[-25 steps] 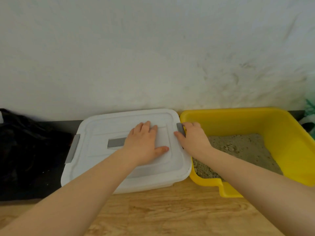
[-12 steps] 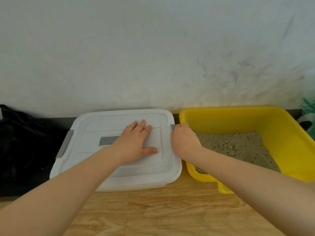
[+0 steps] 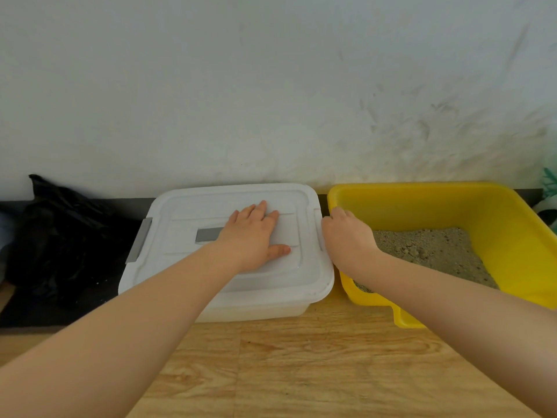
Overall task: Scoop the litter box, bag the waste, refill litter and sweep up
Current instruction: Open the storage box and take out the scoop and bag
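Note:
A white lidded storage bin [image 3: 187, 212] stands on the wooden floor against the wall. My left hand [image 3: 250, 236] lies flat on its lid, fingers straight, next to a grey handle strip [image 3: 208, 235]. My right hand [image 3: 346, 239] curls over the bin's right side latch, which it hides. A grey latch [image 3: 139, 239] shows on the bin's left side. Right of the bin sits a yellow litter box [image 3: 512, 236] with grey-beige litter [image 3: 431, 251] inside.
A crumpled black plastic bag [image 3: 60, 236] lies on a dark mat left of the bin. A white scuffed wall [image 3: 271, 101] rises behind both containers. A green-patterned object [image 3: 550, 182] peeks in at the far right edge. Wooden floor [image 3: 301, 372] fills the foreground.
My right hand has closed down over the bin's right latch, which showed grey between the fingers a second ago and is now covered. The left hand stays flat on the lid.

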